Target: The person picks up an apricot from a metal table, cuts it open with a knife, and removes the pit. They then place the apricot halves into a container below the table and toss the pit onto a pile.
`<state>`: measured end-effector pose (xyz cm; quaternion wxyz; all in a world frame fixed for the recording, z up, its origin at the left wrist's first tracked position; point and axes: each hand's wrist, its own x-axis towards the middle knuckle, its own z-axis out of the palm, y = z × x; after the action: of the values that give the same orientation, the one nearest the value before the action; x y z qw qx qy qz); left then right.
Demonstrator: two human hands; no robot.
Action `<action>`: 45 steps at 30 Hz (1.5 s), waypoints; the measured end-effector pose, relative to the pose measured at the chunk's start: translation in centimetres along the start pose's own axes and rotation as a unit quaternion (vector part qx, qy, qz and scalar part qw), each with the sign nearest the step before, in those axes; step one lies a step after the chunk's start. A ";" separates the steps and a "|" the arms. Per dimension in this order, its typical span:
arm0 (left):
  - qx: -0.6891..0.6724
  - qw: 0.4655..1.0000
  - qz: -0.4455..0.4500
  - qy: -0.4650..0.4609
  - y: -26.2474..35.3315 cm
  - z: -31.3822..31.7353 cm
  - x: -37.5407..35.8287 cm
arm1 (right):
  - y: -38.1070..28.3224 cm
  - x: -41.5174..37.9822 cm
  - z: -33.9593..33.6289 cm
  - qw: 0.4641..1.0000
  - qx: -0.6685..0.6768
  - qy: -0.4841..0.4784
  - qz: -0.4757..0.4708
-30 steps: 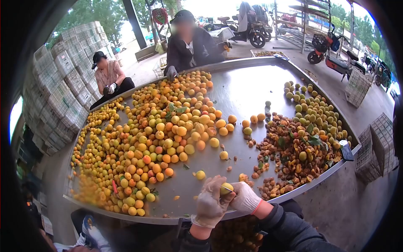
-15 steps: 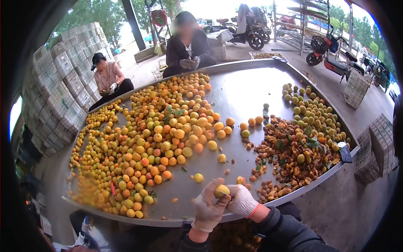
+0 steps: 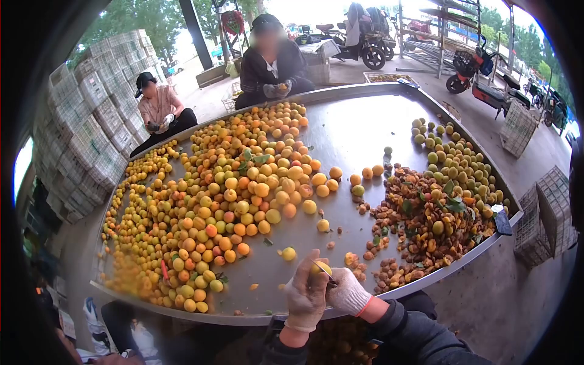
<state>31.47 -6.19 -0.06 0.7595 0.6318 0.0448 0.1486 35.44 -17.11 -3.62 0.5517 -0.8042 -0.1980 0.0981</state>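
In front of me, over the near edge of the metal table (image 3: 255,298), my gloved left hand (image 3: 304,298) is closed around a yellow apricot (image 3: 320,268). My right hand (image 3: 348,293), in a white knitted glove, grips a small knife (image 3: 329,279) whose thin blade lies against the fruit. Most of the knife's handle is hidden in the glove. Just beyond my hands a single apricot (image 3: 288,253) rests on the metal. To the right spreads a heap of brown pits and split fruit (image 3: 420,225), with leaves mixed in.
A large pile of apricots (image 3: 225,201) covers the table's left side; greener ones (image 3: 468,164) lie at the right edge, near a phone-like dark object (image 3: 502,221). Two people (image 3: 274,64) sit across the table. Crates (image 3: 91,121) are stacked left; others (image 3: 550,207) stand right.
The knife blade now shows across the top of the apricot, and my left fingers have shifted around the fruit. The view has moved slightly. Both people opposite have moved their hands a little.
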 end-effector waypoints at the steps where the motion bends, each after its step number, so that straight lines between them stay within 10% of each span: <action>1: 0.073 0.996 0.046 -0.009 0.2 -0.1 0.1 | -0.8 -0.2 -0.5 0.999 0.046 -0.022 -0.018; 5: 0.192 0.974 0.115 -0.032 0.6 -0.5 0.1 | -1.5 0.5 -1.5 0.980 0.000 -0.121 -0.155; 12: 0.200 0.971 0.077 -0.106 0.3 -2.1 0.7 | 0.3 0.7 -1.2 0.941 0.224 -0.216 -0.132; 17: 0.237 0.953 0.079 -0.173 0.0 -2.6 0.7 | 3.1 -0.1 -1.5 0.912 0.214 -0.347 0.052; 25: -0.078 0.995 -0.046 -0.041 0.0 -1.7 1.1 | -3.1 -1.0 -6.1 0.981 0.131 -0.142 0.022; 27: -0.145 0.989 -0.036 -0.011 0.0 -1.5 1.5 | -4.4 -0.7 -8.0 0.962 0.213 -0.073 0.157; 30: 0.080 0.996 0.004 -0.041 -1.6 -1.6 1.0 | -4.6 -0.3 -7.8 0.942 0.284 -0.017 0.177; 41: 0.170 0.983 0.021 -0.068 -1.4 0.0 0.5 | -3.8 -0.1 -7.7 0.976 0.187 -0.048 0.103; 45: 0.320 0.912 0.224 -0.129 -0.3 0.2 1.1 | -4.2 -0.3 -8.3 0.958 0.224 -0.088 0.154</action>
<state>32.61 -6.07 -0.17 0.4630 0.8478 -0.1508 0.2102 37.44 -22.95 3.33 0.6761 -0.6693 -0.0924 0.2938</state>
